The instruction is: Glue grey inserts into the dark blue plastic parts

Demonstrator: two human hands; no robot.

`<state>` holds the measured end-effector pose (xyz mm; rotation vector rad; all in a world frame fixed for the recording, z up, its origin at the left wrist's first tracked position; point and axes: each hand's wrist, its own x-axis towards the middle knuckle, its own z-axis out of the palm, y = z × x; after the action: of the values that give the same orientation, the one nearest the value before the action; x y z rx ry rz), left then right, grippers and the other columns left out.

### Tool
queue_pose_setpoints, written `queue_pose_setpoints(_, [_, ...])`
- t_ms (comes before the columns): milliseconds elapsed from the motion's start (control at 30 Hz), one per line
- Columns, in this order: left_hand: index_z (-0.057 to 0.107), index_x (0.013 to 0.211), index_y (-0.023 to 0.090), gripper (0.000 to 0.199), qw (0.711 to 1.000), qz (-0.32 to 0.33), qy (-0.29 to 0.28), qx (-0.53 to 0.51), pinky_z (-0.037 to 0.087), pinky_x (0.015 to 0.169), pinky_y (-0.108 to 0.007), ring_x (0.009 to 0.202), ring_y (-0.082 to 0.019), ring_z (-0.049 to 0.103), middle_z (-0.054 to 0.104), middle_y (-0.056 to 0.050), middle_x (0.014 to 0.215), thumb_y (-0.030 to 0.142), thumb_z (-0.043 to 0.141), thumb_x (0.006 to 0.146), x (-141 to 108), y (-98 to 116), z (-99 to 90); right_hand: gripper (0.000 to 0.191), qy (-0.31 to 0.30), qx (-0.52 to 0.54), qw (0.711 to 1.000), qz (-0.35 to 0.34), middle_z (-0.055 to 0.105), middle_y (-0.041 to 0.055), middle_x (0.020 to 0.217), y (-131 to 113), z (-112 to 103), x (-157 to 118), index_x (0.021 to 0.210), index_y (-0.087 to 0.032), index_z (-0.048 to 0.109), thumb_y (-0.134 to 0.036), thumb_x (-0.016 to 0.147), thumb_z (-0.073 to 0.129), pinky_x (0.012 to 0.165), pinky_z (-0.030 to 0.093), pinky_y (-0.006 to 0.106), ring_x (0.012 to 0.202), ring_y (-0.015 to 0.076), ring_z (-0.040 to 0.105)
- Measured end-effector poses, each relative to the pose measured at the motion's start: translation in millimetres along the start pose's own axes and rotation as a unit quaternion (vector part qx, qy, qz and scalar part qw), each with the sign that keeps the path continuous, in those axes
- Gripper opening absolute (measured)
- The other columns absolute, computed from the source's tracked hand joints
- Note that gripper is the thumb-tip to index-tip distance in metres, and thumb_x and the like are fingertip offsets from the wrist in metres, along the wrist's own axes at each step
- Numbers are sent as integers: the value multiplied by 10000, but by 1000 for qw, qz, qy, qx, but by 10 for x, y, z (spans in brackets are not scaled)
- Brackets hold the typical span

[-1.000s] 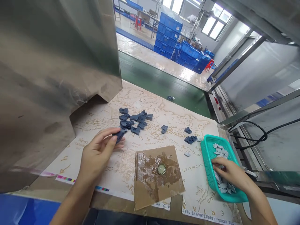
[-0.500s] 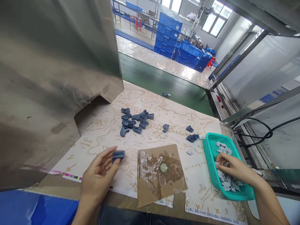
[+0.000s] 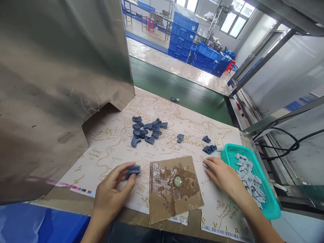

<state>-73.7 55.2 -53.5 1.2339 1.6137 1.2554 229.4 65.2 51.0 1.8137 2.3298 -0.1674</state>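
And there we had it: the left hand (image 3: 111,192) gripped a dark blue moulded piece (image 3: 133,171) narrowly between thumb and fingers, just beside the stained cardboard square (image 3: 162,199), while the right hand (image 3: 222,175), fingers spread open, rested on the printed map sheet (image 3: 113,148) near a teal basket (image 3: 229,155) of grey pieces (image 3: 249,179)!

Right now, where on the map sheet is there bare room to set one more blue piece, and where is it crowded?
Room lies on the map sheet between the blue cluster and the lone blue piece, and left of the cluster. Crowded: the cluster and teal basket.
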Motion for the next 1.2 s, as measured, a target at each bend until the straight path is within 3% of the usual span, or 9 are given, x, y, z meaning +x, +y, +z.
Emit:
queue_pose_setpoints(100, [684,864,222,306,1000,16,-17,16,591,699,-321,747,-215,709,750,-46,819,442,594,671,-5,1,4,230,0,42,998,56,688,108,927,21,34,46,907,-195,648,-187,846,427,746,521,378,887,253,644])
queue_pose_setpoints(200, [682,884,236,299,999,30,-11,17,588,702,-325,738,-210,705,746,-34,825,444,575,698,-21,-10,20,206,18,221,971,85,693,102,942,-14,-17,-4,935,-199,614,-303,849,458,749,519,395,834,239,653])
queue_pose_setpoints(367, [680,917,244,277,999,38,-21,30,578,732,-320,773,-205,701,744,-28,860,412,575,722,-38,-39,18,313,-1,565,816,121,692,75,839,-268,-166,-119,906,-211,587,-494,776,615,643,516,307,782,192,643])
queue_pose_setpoints(533, [687,870,247,273,997,53,-23,49,586,659,-310,710,-205,703,747,-24,805,419,574,691,-7,-1,7,334,-45,745,655,122,671,37,738,-471,-207,-144,790,-197,623,-471,664,767,531,451,209,614,111,582])
queue_pose_setpoints(667, [683,852,238,257,996,65,-25,51,584,637,-299,685,-198,701,747,-24,790,396,564,689,9,65,0,336,-46,793,589,150,625,3,624,-563,-184,-129,780,-182,651,-456,644,792,450,378,169,469,55,478])
queue_pose_setpoints(867, [685,849,231,258,995,72,-32,57,576,623,-298,682,-200,699,747,-28,788,389,553,694,11,82,-6,354,-35,797,574,185,576,-10,570,-636,-197,-109,800,-178,700,-463,617,805,399,315,150,434,39,411])
queue_pose_setpoints(1000, [687,863,224,276,996,61,-41,57,571,643,-304,708,-206,697,746,-36,813,395,547,697,6,77,-8,368,-9,786,590,184,545,-20,565,-645,-198,-114,811,-186,709,-450,582,825,389,301,136,454,40,413])
queue_pose_setpoints(1100, [690,860,224,271,997,59,-33,48,566,645,-307,707,-206,691,744,-36,808,392,558,694,9,68,-14,391,-14,758,629,171,540,-23,557,-641,-180,-133,801,-177,691,-474,580,817,388,313,139,434,35,397])
queue_pose_setpoints(1200, [699,852,221,240,998,61,-23,27,561,657,-302,714,-200,687,740,-35,803,355,584,689,10,53,-23,348,10,680,722,126,584,2,588,-640,-155,-156,792,-169,670,-459,633,779,396,372,165,446,64,459])
